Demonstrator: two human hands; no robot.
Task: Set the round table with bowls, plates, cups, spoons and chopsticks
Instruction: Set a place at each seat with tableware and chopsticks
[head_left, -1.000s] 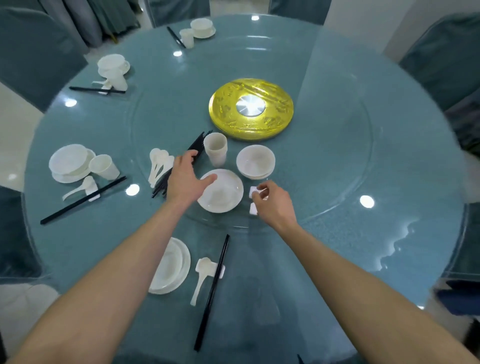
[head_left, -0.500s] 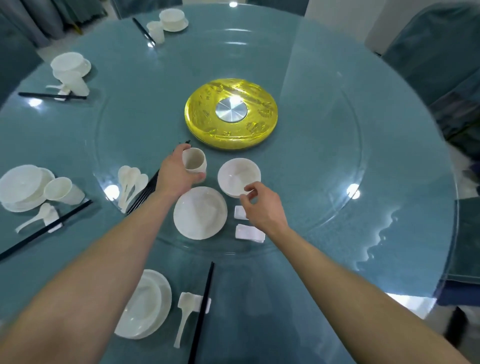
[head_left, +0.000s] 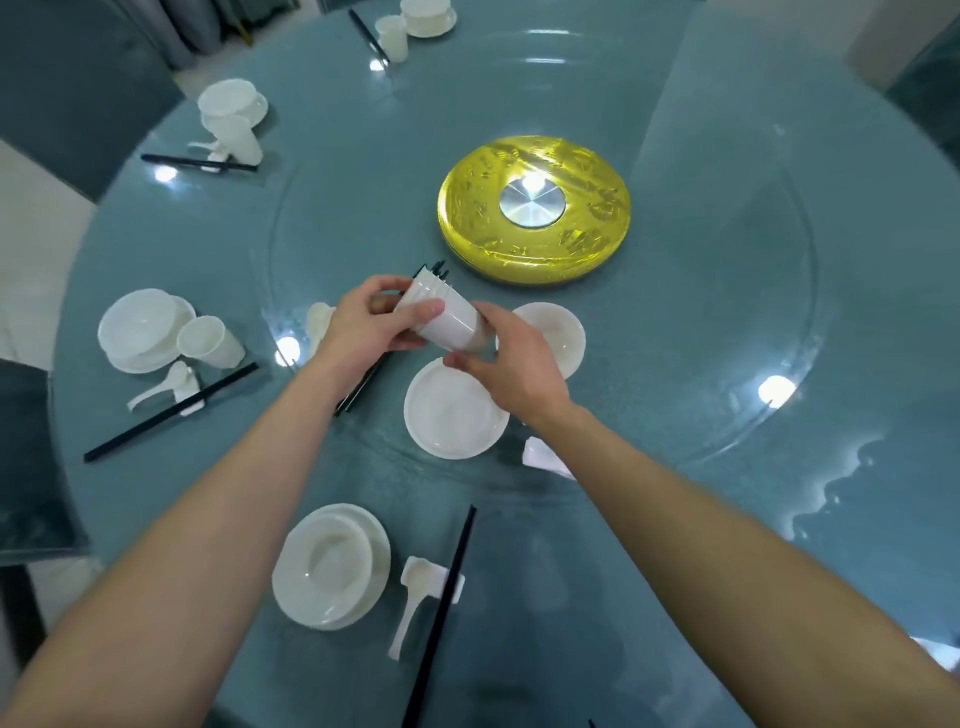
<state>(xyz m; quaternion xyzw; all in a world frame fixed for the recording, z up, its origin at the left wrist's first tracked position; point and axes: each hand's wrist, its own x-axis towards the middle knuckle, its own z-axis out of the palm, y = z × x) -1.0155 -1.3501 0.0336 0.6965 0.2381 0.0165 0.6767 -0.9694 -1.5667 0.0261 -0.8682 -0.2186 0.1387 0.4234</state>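
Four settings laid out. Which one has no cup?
The nearest one, at the bottom edge: bowl on plate, spoon, chopsticks, no cup. The other three each have one.

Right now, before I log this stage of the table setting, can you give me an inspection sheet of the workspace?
Surface: round teal table with a glass top and a yellow turntable hub at its centre.
Job's things: stack of cups held tilted above the supply plates; bowls, spoons and bundle of chopsticks lie nearby. The near setting has a bowl on plate, a spoon on rest and a chopstick pair, but no cup.
Clutter: nothing seen.
Grippers: left hand grips the stack's rim end; right hand grips its base end.
Cables: nothing seen.
Surroundings: teal-covered chairs around the table.
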